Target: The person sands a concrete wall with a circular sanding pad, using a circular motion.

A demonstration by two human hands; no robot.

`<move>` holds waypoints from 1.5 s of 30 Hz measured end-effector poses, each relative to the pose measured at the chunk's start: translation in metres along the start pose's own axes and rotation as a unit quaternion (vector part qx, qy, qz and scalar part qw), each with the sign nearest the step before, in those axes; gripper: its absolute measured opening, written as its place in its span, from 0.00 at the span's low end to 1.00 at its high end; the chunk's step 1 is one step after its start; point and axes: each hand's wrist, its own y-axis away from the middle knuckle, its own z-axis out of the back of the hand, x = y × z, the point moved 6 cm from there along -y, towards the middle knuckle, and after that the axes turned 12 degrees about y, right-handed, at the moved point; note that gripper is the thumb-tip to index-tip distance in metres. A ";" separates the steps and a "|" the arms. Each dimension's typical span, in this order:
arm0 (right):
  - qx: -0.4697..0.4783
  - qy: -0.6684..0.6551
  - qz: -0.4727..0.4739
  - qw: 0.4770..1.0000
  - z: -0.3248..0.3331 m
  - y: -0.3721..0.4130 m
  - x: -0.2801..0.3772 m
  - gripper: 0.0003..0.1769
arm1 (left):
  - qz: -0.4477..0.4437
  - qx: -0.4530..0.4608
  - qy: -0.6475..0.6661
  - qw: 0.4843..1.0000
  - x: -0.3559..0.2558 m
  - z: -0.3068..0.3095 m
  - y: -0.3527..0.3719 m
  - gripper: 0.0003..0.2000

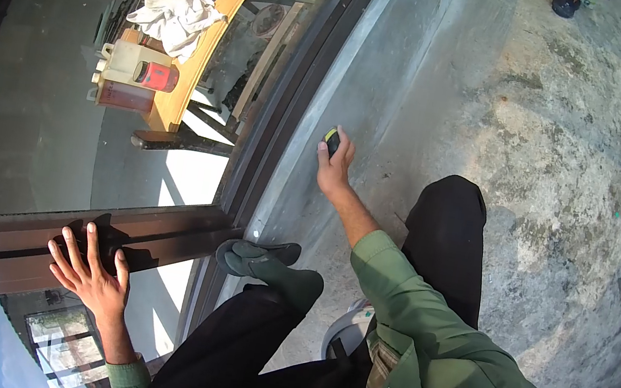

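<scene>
Nearest are the green jacket [461, 369] and the dark trousers [445, 230], the knees bent low over the concrete floor [559, 199]. The left hand [97, 287] lies on the brown crossbar [175, 242], its fingers spread wide and touching nothing else. If the bar is smooth or dusty, that palm could slide, and any weight leaned on it would tip the body toward the glass.

A sandalled foot [261, 259] sits beside the lower frame [258, 138]; its edge could catch there if the foot turned.

Farther out, the right hand [336, 172] has its fingers curled around a small black and yellow tape measure [331, 142], thumb on one side, just above or at the floor beside the frame. No drawn-out blade can be made out. The grip looks light, so a knock against the frame could send the tool onto the concrete.

Seen through or mirrored in the glass, a table [216, 47] carries a white cloth [172, 19], jugs [132, 71] and a red-labelled jar [157, 75]. At the far edge stands another person's shoe [565, 5].
</scene>
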 end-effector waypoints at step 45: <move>-0.107 -0.005 0.162 0.981 0.058 -0.069 0.045 0.36 | 0.001 0.011 -0.003 1.000 0.001 0.000 0.004 0.30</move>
